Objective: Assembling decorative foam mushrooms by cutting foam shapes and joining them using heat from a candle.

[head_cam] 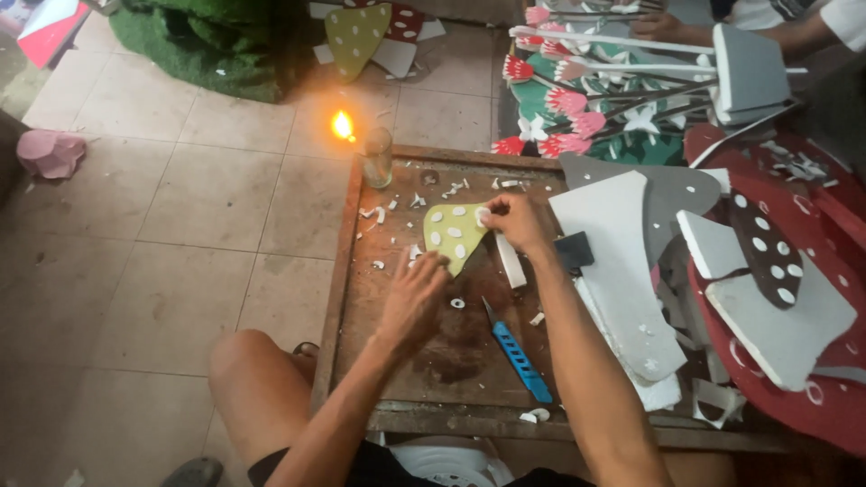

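Bare knee [257, 379] and both forearms fill the bottom of the view, reaching up over a low wooden counter [347, 298] strewn with white scraps. Left hand [413, 298] lies flat with its fingers spread a little, pressing on the lower point of a yellow-green foam cutout [454, 236] dotted with white spots; it grips nothing. Right hand [512, 223] is pinched narrow at the cutout's upper right edge, fingertips closed on that edge or on a small white spot there; which of the two cannot be told. That cutout rests flat near the middle of the counter, between the two hands. A blue craft knife [518, 355] lies on the wood just below the hands, apart from both, its blade pointing up toward them. A white strip [511, 261] lies beside the right wrist. At the counter's far left corner a glass jar [377, 156] stands with a flame [342, 125] burning just beside it. White and grey foam sheets [622, 271] are stacked to the right, next to a red board [812, 397] with white dots. Further back lie pink foam flowers [564, 104], and another person's hand [658, 25] rests near them at the top edge
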